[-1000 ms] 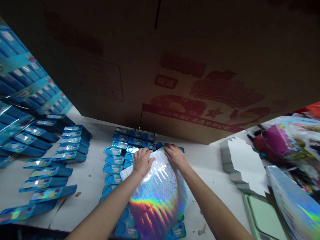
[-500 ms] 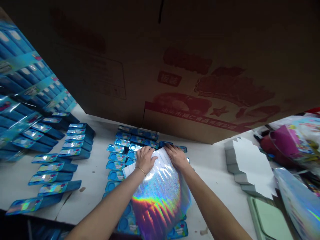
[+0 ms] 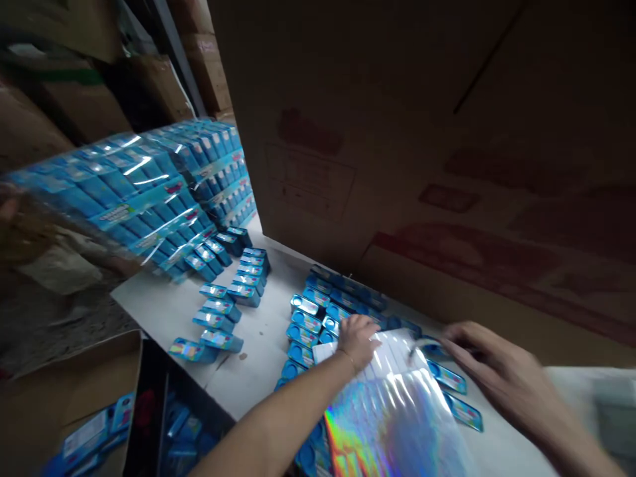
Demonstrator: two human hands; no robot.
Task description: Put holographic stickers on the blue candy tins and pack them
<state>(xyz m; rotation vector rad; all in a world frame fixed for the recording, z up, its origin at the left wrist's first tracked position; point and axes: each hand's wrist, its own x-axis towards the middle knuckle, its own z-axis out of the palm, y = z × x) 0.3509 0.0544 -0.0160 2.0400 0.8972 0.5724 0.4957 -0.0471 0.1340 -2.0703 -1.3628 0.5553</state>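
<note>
While the foil sheet [image 3: 397,424] lies over rows of blue tins [image 3: 308,315], the left hand [image 3: 358,339] presses flat on its far corner. Just right of the sheet hovers the blurred right hand [image 3: 489,371]; its grip cannot be told. Behind the sheet, a carton [image 3: 397,165] bears red print too dim to read.

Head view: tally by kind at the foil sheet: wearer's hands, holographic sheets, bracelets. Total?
hands: 2, the left hand lying on the sheet and the right hand blurred, to its right
holographic sheet: 1
bracelet: 1, on the left wrist
total: 4
The blue boxes around the sheet are too many and too blurred to count.
</note>
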